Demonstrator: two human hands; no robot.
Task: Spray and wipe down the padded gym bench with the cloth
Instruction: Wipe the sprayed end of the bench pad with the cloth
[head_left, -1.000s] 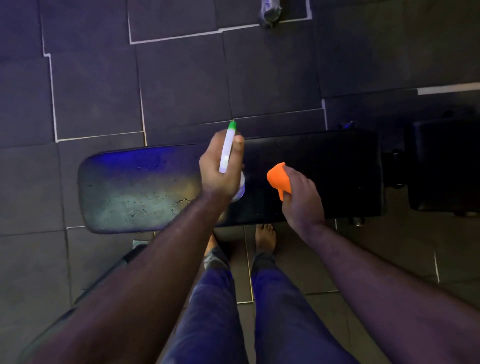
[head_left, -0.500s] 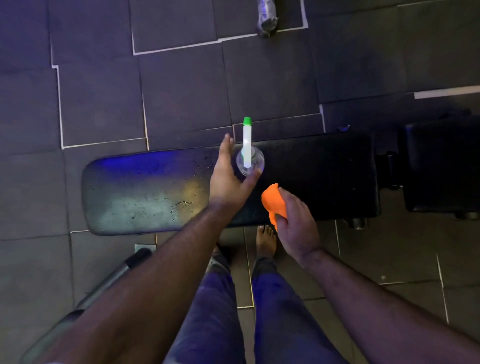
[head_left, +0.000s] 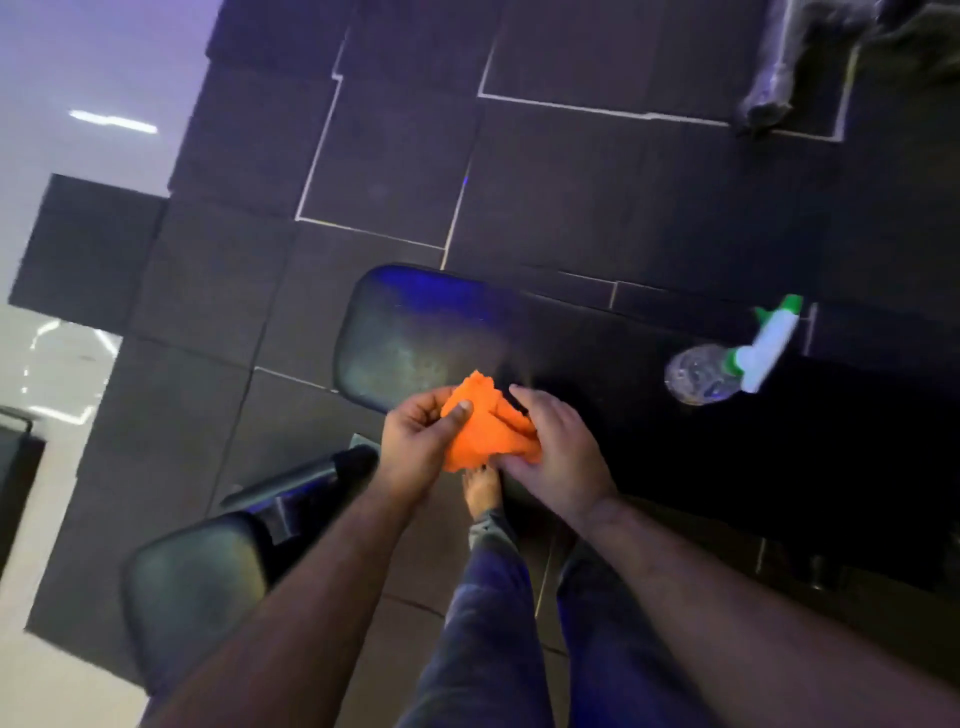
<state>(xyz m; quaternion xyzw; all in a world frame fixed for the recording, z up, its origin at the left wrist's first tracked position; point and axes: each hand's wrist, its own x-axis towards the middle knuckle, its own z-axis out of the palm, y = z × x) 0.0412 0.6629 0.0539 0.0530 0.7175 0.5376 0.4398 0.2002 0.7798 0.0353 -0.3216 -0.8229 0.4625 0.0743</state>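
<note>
The black padded bench (head_left: 410, 332) stretches from the middle of the view to the right, its left end wet and glossy. An orange cloth (head_left: 480, 428) is bunched above the bench's near edge, held from both sides. My left hand (head_left: 418, 441) pinches its left side with thumb on top, and my right hand (head_left: 553, 449) grips its right side. The clear spray bottle (head_left: 701, 374) with a white and green trigger head stands alone on the bench to the right, well away from both hands.
A second black pad (head_left: 192, 587) on a metal frame (head_left: 291, 491) sits at the lower left. My legs and a bare foot (head_left: 483, 488) are below the hands. Dark tiled floor surrounds the bench; a wrapped bundle (head_left: 779, 78) lies at the top right.
My left hand set the spray bottle down on the bench and let go, then moved over to the cloth. Both hands now hold the cloth. The view has swung left.
</note>
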